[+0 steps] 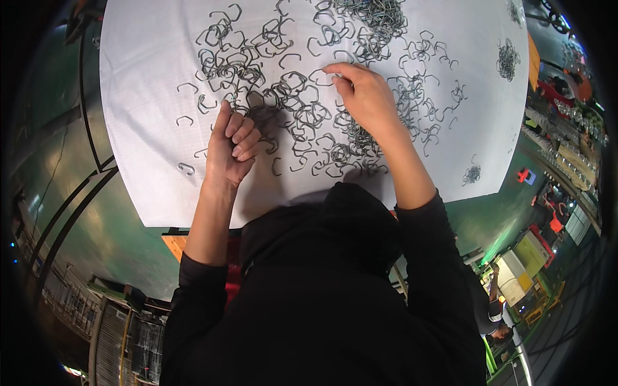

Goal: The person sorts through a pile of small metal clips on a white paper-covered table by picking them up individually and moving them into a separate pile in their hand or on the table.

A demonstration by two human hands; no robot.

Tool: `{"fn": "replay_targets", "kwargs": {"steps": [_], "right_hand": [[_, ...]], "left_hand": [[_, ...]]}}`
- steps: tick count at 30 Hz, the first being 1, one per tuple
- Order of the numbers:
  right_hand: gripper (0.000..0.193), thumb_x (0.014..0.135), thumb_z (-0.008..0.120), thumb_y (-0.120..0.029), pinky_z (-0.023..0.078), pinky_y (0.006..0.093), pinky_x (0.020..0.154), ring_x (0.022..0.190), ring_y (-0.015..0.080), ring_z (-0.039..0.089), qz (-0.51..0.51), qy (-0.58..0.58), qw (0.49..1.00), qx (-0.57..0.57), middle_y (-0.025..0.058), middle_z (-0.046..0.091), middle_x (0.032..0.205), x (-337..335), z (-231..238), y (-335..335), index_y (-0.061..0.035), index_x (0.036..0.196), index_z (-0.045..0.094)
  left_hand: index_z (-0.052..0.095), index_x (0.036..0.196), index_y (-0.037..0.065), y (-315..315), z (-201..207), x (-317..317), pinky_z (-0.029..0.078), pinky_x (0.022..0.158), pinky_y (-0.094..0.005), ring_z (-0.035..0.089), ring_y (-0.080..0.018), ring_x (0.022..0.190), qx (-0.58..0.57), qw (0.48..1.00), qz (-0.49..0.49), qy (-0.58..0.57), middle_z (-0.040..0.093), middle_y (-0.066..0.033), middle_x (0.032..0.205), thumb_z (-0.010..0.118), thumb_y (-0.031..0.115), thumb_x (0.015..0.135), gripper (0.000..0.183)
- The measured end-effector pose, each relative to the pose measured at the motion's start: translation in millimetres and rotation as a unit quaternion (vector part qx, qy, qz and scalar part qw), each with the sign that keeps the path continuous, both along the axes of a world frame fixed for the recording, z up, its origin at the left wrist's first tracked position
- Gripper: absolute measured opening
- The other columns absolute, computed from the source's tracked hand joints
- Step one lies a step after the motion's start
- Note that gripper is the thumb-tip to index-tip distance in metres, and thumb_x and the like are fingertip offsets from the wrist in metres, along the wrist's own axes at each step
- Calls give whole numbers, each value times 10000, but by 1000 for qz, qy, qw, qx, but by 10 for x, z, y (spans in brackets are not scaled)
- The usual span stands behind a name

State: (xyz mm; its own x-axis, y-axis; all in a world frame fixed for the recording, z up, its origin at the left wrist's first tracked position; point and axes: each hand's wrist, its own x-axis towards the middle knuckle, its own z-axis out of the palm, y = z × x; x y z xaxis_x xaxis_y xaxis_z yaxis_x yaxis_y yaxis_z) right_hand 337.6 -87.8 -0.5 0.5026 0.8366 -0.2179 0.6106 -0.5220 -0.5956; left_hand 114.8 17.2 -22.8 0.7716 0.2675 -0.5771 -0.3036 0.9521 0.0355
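So the stuff on show is loads of small, C-shaped grey metal wire rings (340, 153), each bent with angled corners and a gap left in it; they have a dull shine, and plenty are tangled together; they're strewn between and beyond the hands, with a dense heap (380, 26) past the right one and a couple of little clumps well off to its right. The left hand (233, 145) is palm up with fingers curled, right by some rings; can't tell if it's pinching one; the right hand (368, 96) has thumb and index finger spread apart, fingertip just beside a ring. Under it all is a worktop with a smooth white covering (145, 109); beyond its edges there's shiny green floor (151, 251), plus a black metal frame (88, 116) left of the left hand.
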Motion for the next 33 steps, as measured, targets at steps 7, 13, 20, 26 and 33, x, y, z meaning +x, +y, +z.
{"fn": "replay_targets", "kwargs": {"steps": [7,13,20,26,33], "right_hand": [[103,810,584,-183,479,409,619,722,297,603,48,-105,993,-15,70,575,855,-15,-166,203,-88,830,548],[232,819,571,-202,478,417,631,757,314,610,83,63,994,14,122,585,922,-503,360,93,-53,986,512],[569,858,533,-256,473,434,644,659,339,607,-29,48,971,-234,142,625,672,-484,291,-360,-44,1336,307],[533,856,522,-251,463,426,705,724,354,599,52,109,982,-145,127,641,743,-504,231,-435,-97,1332,339],[525,865,498,-260,468,443,695,738,366,607,-21,16,982,-185,168,638,758,-158,109,-80,-72,1328,338]], "left_hand": [[402,636,117,-26,67,90,268,336,-182,376,-95,463,19,997,-48,65,413,-9,605,367,420,946,435],[535,1032,22,-174,98,270,493,533,-218,615,-192,789,50,982,-63,169,592,-96,881,352,423,945,449],[446,721,104,-181,119,185,303,360,-174,373,-97,500,-2,990,-51,130,421,-16,654,389,351,951,342],[393,628,111,-109,9,63,246,312,-180,313,-83,428,-30,999,-8,41,370,-5,593,409,351,946,399],[403,633,123,-34,124,25,243,280,-182,324,-76,401,-46,994,17,95,393,-9,588,413,380,940,400]]}}
